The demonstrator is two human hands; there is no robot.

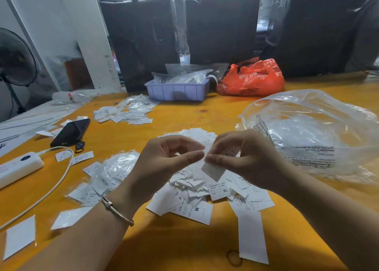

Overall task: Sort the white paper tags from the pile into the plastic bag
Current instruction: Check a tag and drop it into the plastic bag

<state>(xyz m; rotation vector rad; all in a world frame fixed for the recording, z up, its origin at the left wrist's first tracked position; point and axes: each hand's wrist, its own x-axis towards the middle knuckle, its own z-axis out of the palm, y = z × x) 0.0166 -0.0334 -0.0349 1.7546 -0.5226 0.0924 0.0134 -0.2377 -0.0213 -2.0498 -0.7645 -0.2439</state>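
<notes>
Above the pile of white paper tags (196,190) on the table (184,246), the right hand (244,157) pinched a small tag (213,169) while the left hand (162,162) met it fingertip to fingertip, apparently separating one; next, carrying it right into the plastic bag (315,133).

Table top (215,110): orange-yellow, with a small dark knot mark near its front edge. Pile of paper tags (196,190): white with black print, including the size letters S, M and XL. Plastic bag (320,131): clear, with black warning text. Second bag (254,77): bright orange-red. Tray (178,91): pale lavender-blue. Phone (70,132): black. Power strip (19,166) and its cable: white. Bracelet (117,211) on the left wrist: silver-toned. Wrapped bundles (221,22) behind: black under clear film.
</notes>
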